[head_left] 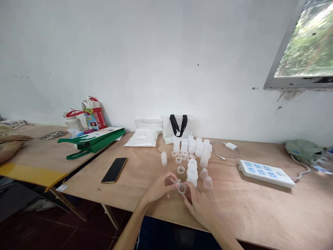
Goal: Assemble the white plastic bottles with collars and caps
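Note:
My left hand (158,189) pinches a small clear piece (177,181), possibly a teat; the fingers cover part of it. Just beside it, my right hand (200,206) grips a translucent screw ring (182,188) between thumb and fingers. The two pieces are close together, and I cannot tell whether they touch. Past my hands lies another loose ring (181,169), with several more rings (178,160) behind it. White wavy-sided bottles (192,172) stand near my right hand, next to two clear dome caps (207,182). A capped translucent bottle (163,158) stands farther back on the left.
More white bottles (199,147) stand before a white bag (166,130) with black handles. A plastic packet (142,137) lies left of it. A phone (114,170) is on the left, a power strip (266,174) on the right. Another person's hands (13,144) rest at the far-left table.

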Demonstrator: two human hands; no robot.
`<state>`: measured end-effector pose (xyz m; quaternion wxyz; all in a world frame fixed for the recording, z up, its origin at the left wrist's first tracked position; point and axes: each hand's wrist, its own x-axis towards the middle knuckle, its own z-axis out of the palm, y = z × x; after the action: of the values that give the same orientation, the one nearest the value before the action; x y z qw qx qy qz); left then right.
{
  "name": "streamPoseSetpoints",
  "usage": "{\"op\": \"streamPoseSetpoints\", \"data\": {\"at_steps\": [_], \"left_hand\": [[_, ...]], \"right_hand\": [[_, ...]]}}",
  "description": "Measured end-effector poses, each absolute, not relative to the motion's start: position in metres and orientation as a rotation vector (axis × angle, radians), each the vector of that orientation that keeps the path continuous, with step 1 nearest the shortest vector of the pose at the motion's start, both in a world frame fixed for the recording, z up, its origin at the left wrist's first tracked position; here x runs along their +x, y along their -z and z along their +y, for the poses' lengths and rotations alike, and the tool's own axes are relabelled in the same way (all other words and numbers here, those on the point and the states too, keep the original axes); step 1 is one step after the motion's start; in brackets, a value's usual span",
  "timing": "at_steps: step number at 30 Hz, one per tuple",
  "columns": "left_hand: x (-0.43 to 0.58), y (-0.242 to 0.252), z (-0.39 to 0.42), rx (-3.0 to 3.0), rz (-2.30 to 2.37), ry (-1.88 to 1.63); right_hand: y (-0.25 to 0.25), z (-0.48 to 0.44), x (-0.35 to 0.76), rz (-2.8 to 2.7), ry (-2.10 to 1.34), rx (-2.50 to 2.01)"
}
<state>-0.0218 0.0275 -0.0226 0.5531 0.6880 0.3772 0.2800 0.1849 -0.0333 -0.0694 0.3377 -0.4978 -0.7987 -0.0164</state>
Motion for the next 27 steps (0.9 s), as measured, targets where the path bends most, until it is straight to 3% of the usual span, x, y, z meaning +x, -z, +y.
{"op": "streamPoseSetpoints", "data": {"at_steps": [5, 12, 27], "left_hand": [[-0.011, 0.027, 0.026, 1.601, 0.794, -0.553], [-0.014, 0.042, 0.033, 1.557, 0.774, -0.67], [0.001, 0.063, 0.029, 2.125, 1.123, -0.584]], "right_hand": [[0.069, -0.032, 0.185, -2.07, 0.055, -1.244], [0.074, -0.027, 0.188, -1.964, 0.087, -1.207], [0.067, -0.028, 0.19, -1.918, 0.034, -1.236]]}}
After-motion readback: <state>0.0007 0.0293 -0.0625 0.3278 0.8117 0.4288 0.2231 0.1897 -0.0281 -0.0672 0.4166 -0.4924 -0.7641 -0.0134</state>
